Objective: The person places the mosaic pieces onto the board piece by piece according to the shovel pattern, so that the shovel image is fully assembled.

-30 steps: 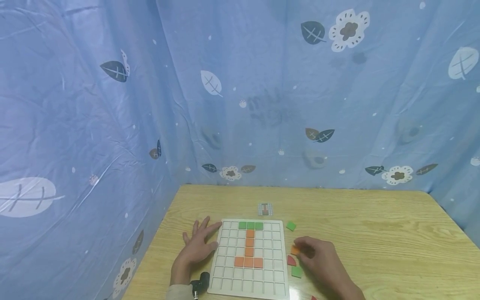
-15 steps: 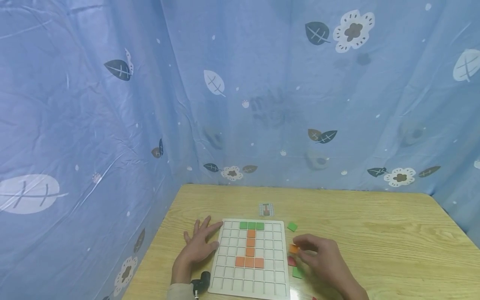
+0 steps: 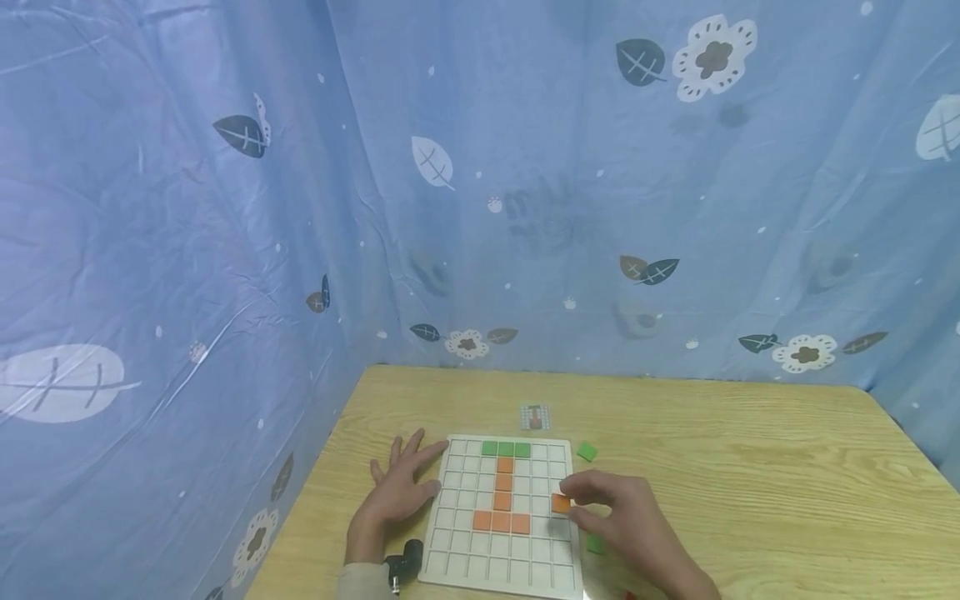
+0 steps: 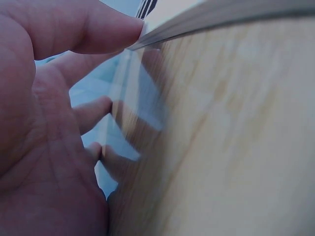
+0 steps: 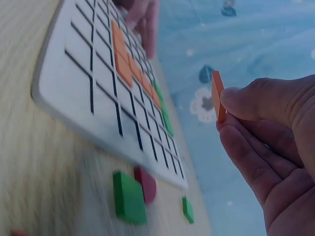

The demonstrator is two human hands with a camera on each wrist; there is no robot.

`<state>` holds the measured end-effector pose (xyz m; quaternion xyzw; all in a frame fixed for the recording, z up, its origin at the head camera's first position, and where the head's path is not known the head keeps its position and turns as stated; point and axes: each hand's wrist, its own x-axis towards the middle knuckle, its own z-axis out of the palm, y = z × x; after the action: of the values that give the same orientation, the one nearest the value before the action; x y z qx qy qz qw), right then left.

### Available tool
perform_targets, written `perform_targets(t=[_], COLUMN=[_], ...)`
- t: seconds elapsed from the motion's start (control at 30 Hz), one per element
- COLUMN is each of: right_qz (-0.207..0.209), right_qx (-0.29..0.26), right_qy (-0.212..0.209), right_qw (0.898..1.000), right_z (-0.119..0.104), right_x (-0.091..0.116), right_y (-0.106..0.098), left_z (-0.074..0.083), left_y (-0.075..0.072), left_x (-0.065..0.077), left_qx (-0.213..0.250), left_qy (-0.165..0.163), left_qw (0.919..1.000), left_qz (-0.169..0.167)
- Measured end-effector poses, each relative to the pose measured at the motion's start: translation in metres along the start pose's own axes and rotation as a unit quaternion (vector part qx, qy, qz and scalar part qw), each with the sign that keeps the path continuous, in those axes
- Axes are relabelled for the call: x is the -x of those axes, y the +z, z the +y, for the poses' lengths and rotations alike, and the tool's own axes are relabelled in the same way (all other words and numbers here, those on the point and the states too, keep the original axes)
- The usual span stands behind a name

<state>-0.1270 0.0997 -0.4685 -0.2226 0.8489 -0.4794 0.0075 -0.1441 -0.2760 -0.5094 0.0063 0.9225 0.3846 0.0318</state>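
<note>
My right hand (image 3: 618,508) pinches an orange square tile (image 3: 560,503) between thumb and fingers, held over the right side of the white grid board (image 3: 498,570). In the right wrist view that orange tile (image 5: 217,98) is raised and seen nearly edge-on. My left hand (image 3: 397,496) lies at the board's left side with fingers spread; thumb tip and index fingertip touch its edge. Set in the board are a top row of green tiles (image 3: 506,449), a column of orange tiles (image 3: 503,483) below it, and a row of orange tiles (image 3: 502,522) across the column's foot.
Right of the board lie a green tile (image 3: 587,451), another green tile (image 3: 596,544) and a red rounded piece (image 5: 147,184). A small pattern card (image 3: 536,417) lies behind the board. Blue printed curtains (image 3: 525,167) surround the wooden table (image 3: 735,467).
My right hand has picked up the orange tile from the table beside the board and carried it left over the board. My left hand stays at the board's edge.
</note>
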Motion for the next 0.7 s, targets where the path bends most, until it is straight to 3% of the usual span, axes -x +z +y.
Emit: perform_targets(t=[0.33, 0.7], right_qz=[-0.02, -0.045], right_qx=[-0.006, -0.017], right_qy=[-0.094, -0.1], right_qw=[0.995, 0.994], right_z=[-0.006, -0.007], right_x=[-0.004, -0.005], right_y=[0.024, 0.051], left_z=[0.0, 0.001], left_y=[0.001, 0.001], left_x=[0.002, 0.001], left_qx=[0.013, 0.008], left_qy=[0.003, 0.004], left_qw=[0.9999, 1.0], left_qz=[-0.004, -0.002])
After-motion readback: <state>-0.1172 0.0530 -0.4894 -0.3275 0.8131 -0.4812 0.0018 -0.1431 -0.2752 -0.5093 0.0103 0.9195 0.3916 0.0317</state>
